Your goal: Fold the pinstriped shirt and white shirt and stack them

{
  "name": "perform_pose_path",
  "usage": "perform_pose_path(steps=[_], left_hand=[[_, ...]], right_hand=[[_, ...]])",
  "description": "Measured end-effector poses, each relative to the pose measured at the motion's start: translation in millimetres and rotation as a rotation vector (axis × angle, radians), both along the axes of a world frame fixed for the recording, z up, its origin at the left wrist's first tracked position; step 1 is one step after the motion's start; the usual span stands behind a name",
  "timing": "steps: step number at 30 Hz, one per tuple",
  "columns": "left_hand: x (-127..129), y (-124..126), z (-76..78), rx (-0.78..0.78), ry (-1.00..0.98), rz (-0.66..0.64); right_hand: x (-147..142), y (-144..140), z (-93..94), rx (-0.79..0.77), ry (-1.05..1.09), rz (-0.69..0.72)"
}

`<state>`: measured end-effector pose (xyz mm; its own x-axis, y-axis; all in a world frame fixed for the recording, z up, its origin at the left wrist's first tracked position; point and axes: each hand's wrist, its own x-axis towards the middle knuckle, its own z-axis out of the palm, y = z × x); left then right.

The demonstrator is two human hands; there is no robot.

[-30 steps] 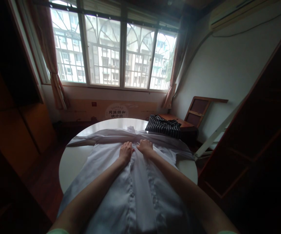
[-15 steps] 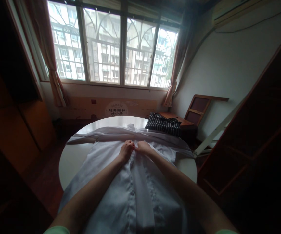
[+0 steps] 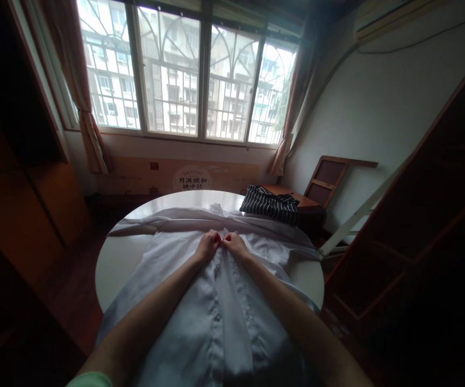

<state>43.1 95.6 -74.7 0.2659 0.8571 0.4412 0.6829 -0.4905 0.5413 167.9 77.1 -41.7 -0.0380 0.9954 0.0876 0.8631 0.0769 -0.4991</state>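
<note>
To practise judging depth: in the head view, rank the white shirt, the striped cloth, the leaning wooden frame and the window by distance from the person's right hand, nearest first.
1. White shirt: under the right hand, pinched at the front.
2. Striped cloth: beyond, to the right.
3. Leaning wooden frame: farther right, against the wall.
4. Window: across the room, farthest.

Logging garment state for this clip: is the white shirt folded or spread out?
Spread out. The white shirt lies flat, front up, across the round table, sleeves stretched sideways; both hands meet on its placket.
</note>
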Motion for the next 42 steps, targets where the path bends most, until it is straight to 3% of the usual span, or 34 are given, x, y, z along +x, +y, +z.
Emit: perform_pose_path(steps=[20,30,42], left_hand=[[-5,-3,5.4,-0.142,-0.302,-0.016],[-7,-7,8.5,-0.152,-0.356,-0.022],[-8,-3,5.0,-0.153,-0.358,-0.066]], right_hand=[[3,-4,-10.8,0.207,0.315,0.007],[10,8,-15.5,0.136,0.424,0.019],[15,13,-17.4,0.086,0.457,0.162]])
